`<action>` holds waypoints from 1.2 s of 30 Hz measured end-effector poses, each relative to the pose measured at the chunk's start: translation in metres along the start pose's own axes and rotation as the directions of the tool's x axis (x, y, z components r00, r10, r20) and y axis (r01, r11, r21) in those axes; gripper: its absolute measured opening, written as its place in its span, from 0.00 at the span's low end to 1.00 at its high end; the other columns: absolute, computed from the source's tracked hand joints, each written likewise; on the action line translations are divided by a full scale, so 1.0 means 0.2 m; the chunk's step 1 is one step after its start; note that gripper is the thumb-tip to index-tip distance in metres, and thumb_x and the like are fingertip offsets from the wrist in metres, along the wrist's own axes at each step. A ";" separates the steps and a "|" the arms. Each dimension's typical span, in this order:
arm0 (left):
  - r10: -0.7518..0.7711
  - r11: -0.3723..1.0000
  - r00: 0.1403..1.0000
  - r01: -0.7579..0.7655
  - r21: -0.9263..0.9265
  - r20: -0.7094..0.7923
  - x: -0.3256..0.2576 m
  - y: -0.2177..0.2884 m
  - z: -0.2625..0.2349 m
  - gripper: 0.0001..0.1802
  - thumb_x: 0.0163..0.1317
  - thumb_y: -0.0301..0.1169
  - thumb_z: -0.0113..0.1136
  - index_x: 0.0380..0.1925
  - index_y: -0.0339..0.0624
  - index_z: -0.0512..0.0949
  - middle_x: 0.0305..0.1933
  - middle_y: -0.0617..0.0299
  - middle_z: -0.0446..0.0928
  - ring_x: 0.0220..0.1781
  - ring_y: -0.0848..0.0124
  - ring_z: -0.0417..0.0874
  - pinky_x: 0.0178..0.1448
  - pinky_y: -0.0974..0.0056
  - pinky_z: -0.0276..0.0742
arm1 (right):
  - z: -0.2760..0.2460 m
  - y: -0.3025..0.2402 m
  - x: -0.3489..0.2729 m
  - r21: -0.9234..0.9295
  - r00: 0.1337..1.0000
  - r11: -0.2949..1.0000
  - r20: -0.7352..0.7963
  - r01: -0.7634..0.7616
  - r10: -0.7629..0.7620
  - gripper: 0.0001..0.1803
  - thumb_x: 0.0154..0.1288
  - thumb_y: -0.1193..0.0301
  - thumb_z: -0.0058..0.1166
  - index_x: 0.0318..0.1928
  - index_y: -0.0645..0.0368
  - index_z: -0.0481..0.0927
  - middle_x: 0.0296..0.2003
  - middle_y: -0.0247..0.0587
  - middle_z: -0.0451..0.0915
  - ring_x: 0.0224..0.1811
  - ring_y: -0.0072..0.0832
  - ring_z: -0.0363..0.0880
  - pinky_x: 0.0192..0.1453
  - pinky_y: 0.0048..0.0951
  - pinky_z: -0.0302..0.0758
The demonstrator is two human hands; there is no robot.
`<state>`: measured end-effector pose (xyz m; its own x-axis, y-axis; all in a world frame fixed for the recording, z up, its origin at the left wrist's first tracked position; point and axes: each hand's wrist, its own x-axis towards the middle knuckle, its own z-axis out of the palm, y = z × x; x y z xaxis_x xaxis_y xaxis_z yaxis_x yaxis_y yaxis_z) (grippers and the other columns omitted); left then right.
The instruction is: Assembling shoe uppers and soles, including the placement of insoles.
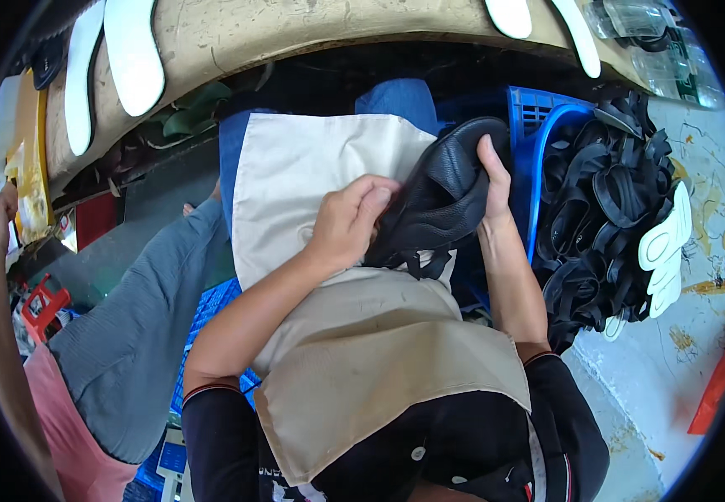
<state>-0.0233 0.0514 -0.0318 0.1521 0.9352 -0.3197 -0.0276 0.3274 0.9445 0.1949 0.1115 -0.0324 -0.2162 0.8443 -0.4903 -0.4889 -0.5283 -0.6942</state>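
A black leather shoe upper [438, 188] with loose black straps at its lower end is held up over my lap, in front of a cream apron [296, 167]. My right hand [495, 180] grips its right side, the thumb on the near face and the other fingers hidden behind. At its left edge my left hand [347, 219] is closed, fingers curled and thumb pressed in against the leather. What exactly lies between those fingertips is hidden.
On my right stands a blue plastic crate [530, 159] beside a heap of black strappy uppers [601, 192]. White sole-shaped pieces [134, 58] rest on the worn workbench [337, 29] ahead. A co-worker in grey trousers [128, 326] sits to my left, near a red plastic stool [43, 305].
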 end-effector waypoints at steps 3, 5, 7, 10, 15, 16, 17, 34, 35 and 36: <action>0.096 0.970 0.995 -0.095 0.222 0.005 -0.05 0.00 0.00 0.08 0.71 0.27 0.54 0.40 0.36 0.81 0.29 0.62 0.83 0.25 0.70 0.77 0.33 0.68 0.72 | -0.04 0.03 -0.02 0.032 0.993 0.999 -0.117 0.001 0.003 0.26 0.76 0.48 0.46 0.49 0.59 0.81 0.40 0.39 0.86 0.36 0.27 0.85 0.42 0.26 0.82; 0.121 0.971 0.993 -0.116 0.211 -0.010 -0.06 -0.01 0.00 0.08 0.70 0.27 0.54 0.40 0.36 0.81 0.29 0.61 0.83 0.24 0.70 0.77 0.33 0.67 0.72 | -0.06 0.05 -0.02 0.039 0.994 0.999 -0.110 -0.013 0.017 0.26 0.76 0.47 0.46 0.49 0.58 0.82 0.40 0.39 0.86 0.36 0.28 0.85 0.41 0.27 0.82; 0.182 0.966 0.983 -0.173 0.190 -0.031 -0.06 -0.02 -0.01 0.08 0.70 0.27 0.55 0.40 0.35 0.81 0.29 0.61 0.84 0.24 0.70 0.78 0.32 0.67 0.73 | -0.08 0.06 -0.01 0.052 0.995 0.998 -0.099 -0.027 0.032 0.27 0.76 0.46 0.46 0.49 0.58 0.82 0.39 0.40 0.86 0.36 0.28 0.85 0.39 0.27 0.82; 0.195 0.970 0.980 -0.187 0.158 -0.037 -0.03 -0.05 -0.03 0.07 0.69 0.26 0.55 0.40 0.35 0.81 0.28 0.62 0.83 0.23 0.71 0.76 0.32 0.67 0.71 | -0.13 0.11 0.01 0.084 0.994 0.996 -0.107 -0.030 0.039 0.27 0.76 0.45 0.46 0.48 0.57 0.82 0.39 0.40 0.86 0.35 0.29 0.85 0.38 0.27 0.82; 0.173 0.974 0.985 -0.175 0.146 0.030 0.01 -0.13 -0.03 0.08 0.70 0.26 0.53 0.37 0.35 0.81 0.22 0.64 0.76 0.20 0.75 0.68 0.30 0.69 0.67 | -0.17 0.16 0.00 0.137 0.992 0.991 -0.125 -0.001 0.018 0.28 0.76 0.45 0.46 0.47 0.57 0.82 0.38 0.41 0.86 0.34 0.29 0.85 0.37 0.28 0.82; 0.181 0.960 0.980 -0.195 0.200 0.085 0.01 -0.15 -0.01 0.09 0.71 0.26 0.53 0.36 0.34 0.80 0.22 0.63 0.76 0.20 0.74 0.68 0.30 0.68 0.67 | -0.15 0.15 -0.02 0.123 0.994 0.992 -0.113 0.004 0.010 0.27 0.76 0.45 0.46 0.47 0.57 0.83 0.38 0.41 0.86 0.34 0.29 0.85 0.37 0.28 0.82; 0.186 0.943 0.972 -0.218 0.251 0.142 0.01 -0.15 0.01 0.09 0.71 0.27 0.52 0.35 0.34 0.80 0.22 0.62 0.76 0.20 0.73 0.68 0.30 0.67 0.67 | -0.14 0.13 -0.04 0.108 0.995 0.994 -0.101 0.010 0.000 0.27 0.76 0.45 0.46 0.47 0.57 0.83 0.38 0.41 0.86 0.34 0.29 0.85 0.37 0.28 0.82; 0.161 0.976 0.983 -0.172 0.136 0.085 0.14 0.04 -0.04 0.23 0.74 0.32 0.51 0.18 0.30 0.68 0.16 0.66 0.65 0.19 0.72 0.60 0.27 0.63 0.63 | -0.07 0.06 0.00 0.131 0.999 0.991 -0.032 0.037 -0.033 0.25 0.76 0.49 0.48 0.48 0.59 0.82 0.41 0.42 0.87 0.36 0.30 0.87 0.42 0.30 0.85; 0.158 0.978 0.982 -0.170 0.119 0.098 0.16 0.03 -0.02 0.23 0.74 0.32 0.50 0.19 0.30 0.68 0.16 0.66 0.65 0.20 0.73 0.60 0.28 0.63 0.63 | -0.08 0.06 0.00 0.143 0.999 0.989 -0.030 0.035 -0.031 0.25 0.76 0.49 0.47 0.48 0.60 0.82 0.41 0.42 0.87 0.36 0.30 0.87 0.42 0.29 0.85; 0.157 0.980 0.981 -0.169 0.102 0.112 0.17 0.02 0.00 0.22 0.74 0.31 0.50 0.19 0.30 0.68 0.16 0.66 0.65 0.20 0.73 0.60 0.28 0.63 0.63 | -0.08 0.06 0.00 0.155 0.999 0.987 -0.027 0.033 -0.029 0.25 0.76 0.50 0.47 0.48 0.60 0.82 0.41 0.42 0.87 0.36 0.30 0.87 0.42 0.29 0.85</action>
<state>-0.0190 0.0849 -0.0396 0.2559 0.9539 -0.1570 0.0485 0.1495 0.9876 0.2023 0.1041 -0.0486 -0.1787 0.8567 -0.4838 -0.6209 -0.4797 -0.6201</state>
